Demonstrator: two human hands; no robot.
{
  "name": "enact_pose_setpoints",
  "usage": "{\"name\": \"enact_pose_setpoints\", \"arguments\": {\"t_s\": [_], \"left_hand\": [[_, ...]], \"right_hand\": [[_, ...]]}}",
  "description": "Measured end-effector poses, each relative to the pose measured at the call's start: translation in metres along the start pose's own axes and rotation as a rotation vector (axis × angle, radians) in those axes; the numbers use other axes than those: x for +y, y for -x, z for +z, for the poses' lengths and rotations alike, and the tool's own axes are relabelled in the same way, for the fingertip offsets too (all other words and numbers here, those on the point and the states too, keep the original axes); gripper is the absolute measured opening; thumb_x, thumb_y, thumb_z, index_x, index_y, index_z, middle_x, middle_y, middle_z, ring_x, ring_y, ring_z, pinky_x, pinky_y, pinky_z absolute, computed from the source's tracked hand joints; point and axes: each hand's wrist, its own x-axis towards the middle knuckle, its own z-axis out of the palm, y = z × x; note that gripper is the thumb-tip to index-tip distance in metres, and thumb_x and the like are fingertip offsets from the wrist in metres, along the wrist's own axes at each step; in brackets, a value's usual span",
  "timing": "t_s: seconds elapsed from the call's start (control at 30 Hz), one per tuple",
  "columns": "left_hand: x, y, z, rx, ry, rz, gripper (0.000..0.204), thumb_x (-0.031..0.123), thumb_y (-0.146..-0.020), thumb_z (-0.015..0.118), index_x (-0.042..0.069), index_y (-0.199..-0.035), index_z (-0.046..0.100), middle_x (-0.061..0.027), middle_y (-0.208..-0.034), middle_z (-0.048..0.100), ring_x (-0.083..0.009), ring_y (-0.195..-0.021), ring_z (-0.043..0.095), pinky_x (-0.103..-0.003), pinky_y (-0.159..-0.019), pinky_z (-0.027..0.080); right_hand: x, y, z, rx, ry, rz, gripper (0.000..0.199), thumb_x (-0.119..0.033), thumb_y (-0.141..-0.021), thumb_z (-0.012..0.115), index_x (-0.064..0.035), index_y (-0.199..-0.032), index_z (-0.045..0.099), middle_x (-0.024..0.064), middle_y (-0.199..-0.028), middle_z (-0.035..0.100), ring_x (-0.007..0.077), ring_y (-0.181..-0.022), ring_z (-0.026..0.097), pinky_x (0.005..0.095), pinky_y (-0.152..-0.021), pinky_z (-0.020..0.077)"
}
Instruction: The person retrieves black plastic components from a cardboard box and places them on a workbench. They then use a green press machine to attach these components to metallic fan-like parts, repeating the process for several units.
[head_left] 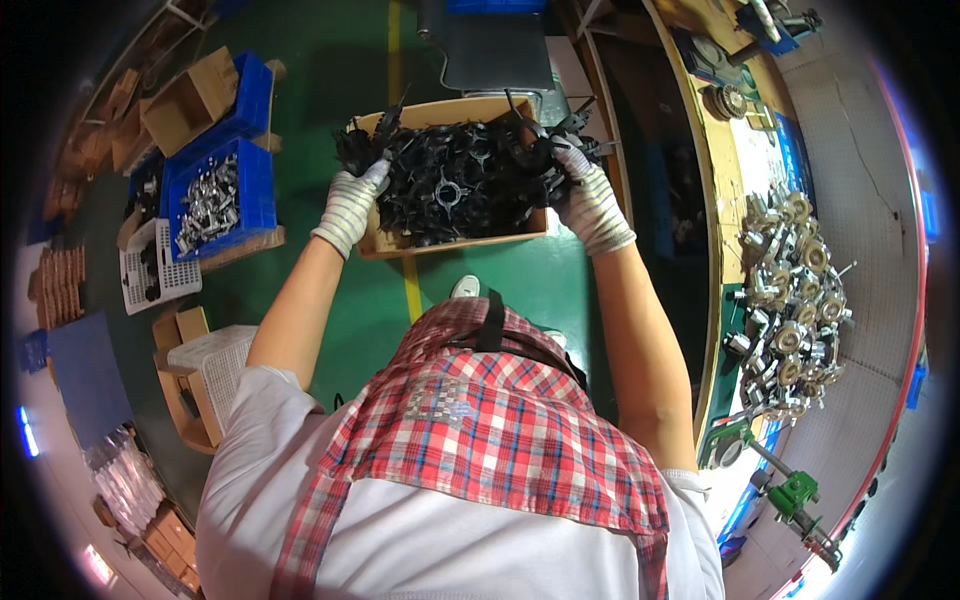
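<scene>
A cardboard box (445, 108) full of black plastic parts (430, 190) with thin prongs, some ring-shaped in the middle, stands in front of me. My left hand (352, 205), in a striped white work glove, is closed around a bunch of these black parts at the box's left rim. Over the right side of the box, my right hand (592, 205), gloved the same way, grips another bunch, whose prongs stick out past the rim. The parts partly hide the fingers of both hands.
To the left, a blue crate (260, 190) holds shiny metal parts, beside a white plastic basket (160, 268). Along the right runs a workbench (725, 200) with a heap of metal parts (795, 310) and a green bench tool (795, 492). A dark chair (490, 50) stands beyond the box.
</scene>
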Motion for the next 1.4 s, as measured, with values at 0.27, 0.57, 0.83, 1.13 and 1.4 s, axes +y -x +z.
{"name": "enact_pose_setpoints", "arguments": {"t_s": [0.27, 0.57, 0.83, 1.13, 1.4], "left_hand": [[0.019, 0.004, 0.042, -0.135, -0.031, -0.038, 0.031, 0.015, -0.084, 0.074, 0.002, -0.108, 0.060, -0.0076, -0.104, 0.064, -0.0205, -0.095, 0.062, -0.034, -0.080, 0.058], [0.042, -0.036, 0.026, 0.022, -0.238, 0.085, 0.032, 0.029, -0.089, 0.069, 0.001, -0.103, 0.063, -0.0092, -0.098, 0.066, -0.0194, -0.086, 0.065, -0.031, -0.069, 0.057], [0.060, 0.000, 0.120, -0.431, 0.382, -0.228, 0.032, 0.032, -0.093, 0.061, 0.003, -0.106, 0.062, -0.0109, -0.107, 0.065, -0.0291, -0.106, 0.059, -0.045, -0.096, 0.051], [-0.064, 0.099, 0.294, -0.810, 0.068, -0.714, 0.032, 0.035, -0.092, 0.062, 0.004, -0.100, 0.063, -0.0099, -0.101, 0.066, -0.0238, -0.098, 0.063, -0.044, -0.091, 0.054], [-0.130, 0.246, 0.507, -1.092, -0.227, -0.817, 0.029, 0.033, -0.091, 0.063, 0.005, -0.102, 0.062, -0.0107, -0.104, 0.066, -0.0259, -0.097, 0.064, -0.044, -0.092, 0.054]], "right_hand": [[-0.013, 0.037, -0.004, -0.053, -0.102, -0.098, 0.039, -0.026, -0.086, 0.064, -0.0079, -0.120, 0.059, 0.0062, -0.107, 0.066, 0.0197, -0.096, 0.063, 0.0359, -0.082, 0.0524], [-0.036, 0.018, 0.040, 0.057, 0.104, -0.056, 0.030, -0.027, -0.089, 0.067, -0.0126, -0.115, 0.063, 0.0025, -0.099, 0.065, 0.0168, -0.086, 0.062, 0.0385, -0.067, 0.0547], [-0.040, 0.088, -0.038, -0.137, -0.447, -0.093, 0.051, -0.036, -0.084, 0.067, -0.0129, -0.128, 0.054, 0.0082, -0.119, 0.063, 0.0229, -0.108, 0.060, 0.0404, -0.095, 0.0489], [0.008, 0.296, -0.214, 0.341, -0.712, -0.503, 0.037, -0.041, -0.094, 0.053, -0.0181, -0.123, 0.056, 0.0086, -0.119, 0.063, 0.0264, -0.098, 0.065, 0.0456, -0.079, 0.0549], [0.013, 0.479, -0.389, 0.598, -0.761, -1.061, 0.072, -0.064, -0.079, 0.060, -0.0164, -0.131, 0.050, 0.0097, -0.126, 0.059, 0.0326, -0.110, 0.060, 0.0525, -0.084, 0.0534]]}}
